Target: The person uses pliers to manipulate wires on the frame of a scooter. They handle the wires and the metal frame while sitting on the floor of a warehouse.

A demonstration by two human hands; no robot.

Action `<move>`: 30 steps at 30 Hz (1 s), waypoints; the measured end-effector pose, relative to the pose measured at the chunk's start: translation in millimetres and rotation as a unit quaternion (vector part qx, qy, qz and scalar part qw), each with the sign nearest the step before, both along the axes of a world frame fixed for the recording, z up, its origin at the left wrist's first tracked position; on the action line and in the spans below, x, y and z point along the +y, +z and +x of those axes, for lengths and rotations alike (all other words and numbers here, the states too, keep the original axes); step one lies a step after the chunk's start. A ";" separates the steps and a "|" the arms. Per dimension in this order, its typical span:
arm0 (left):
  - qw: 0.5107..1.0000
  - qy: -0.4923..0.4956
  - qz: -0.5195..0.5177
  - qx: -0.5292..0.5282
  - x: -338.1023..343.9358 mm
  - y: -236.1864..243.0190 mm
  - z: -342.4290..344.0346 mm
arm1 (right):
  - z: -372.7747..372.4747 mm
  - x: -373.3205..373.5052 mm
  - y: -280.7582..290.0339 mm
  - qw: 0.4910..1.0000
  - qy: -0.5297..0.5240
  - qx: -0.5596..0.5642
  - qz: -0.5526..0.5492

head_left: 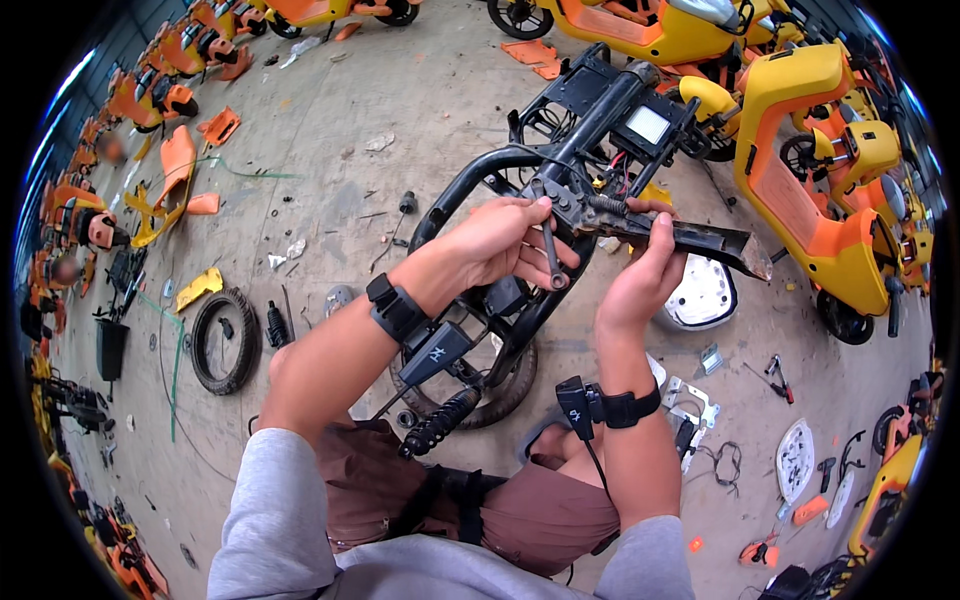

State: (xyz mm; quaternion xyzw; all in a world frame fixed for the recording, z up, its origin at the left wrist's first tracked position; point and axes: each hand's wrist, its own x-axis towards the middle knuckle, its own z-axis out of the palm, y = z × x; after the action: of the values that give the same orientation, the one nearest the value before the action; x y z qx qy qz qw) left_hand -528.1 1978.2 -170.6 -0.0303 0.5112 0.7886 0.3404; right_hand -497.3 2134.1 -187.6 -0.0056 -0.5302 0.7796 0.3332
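Observation:
A black scooter frame (455,185) lies on its side before me, its curved tubes bare of body panels. My left hand (490,240) is closed round a metal wrench (549,245). One wrench end rests at a bracket on the frame, and the ring end points down toward me. My right hand (645,275) grips a long black channel-shaped metal part (715,243), thumb on top, just right of the bracket. A coil spring (607,204) lies along that part near the bracket. Whatever the wrench end fits onto is too small to make out.
A black shock absorber (440,422) sticks out near my knees. Right of the frame are a white shell (702,300), pliers (772,380) and a yellow-orange scooter (800,170). On the left lie a loose tyre (245,350) and a yellow panel (200,288). Scooters line the edges.

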 end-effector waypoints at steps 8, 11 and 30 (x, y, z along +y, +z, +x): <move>0.990 -0.053 -0.131 0.027 -18.8 10.3 -6.2 | 0.0 0.2 -1.8 1.000 0.009 0.000 0.002; 0.950 -0.093 -0.284 0.090 -35.5 14.9 -10.8 | 2.4 1.7 -0.6 1.000 0.026 0.001 -0.008; 0.833 -0.137 -0.493 0.210 -68.7 23.2 -58.1 | 4.0 -1.8 4.6 0.999 0.023 0.031 0.000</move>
State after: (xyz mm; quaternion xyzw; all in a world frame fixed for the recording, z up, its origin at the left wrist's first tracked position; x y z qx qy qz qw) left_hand -586.2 1909.5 -147.4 0.0428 0.8905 0.3644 0.2691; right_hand -493.2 2132.3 -183.0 0.0311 -0.5197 0.7869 0.3313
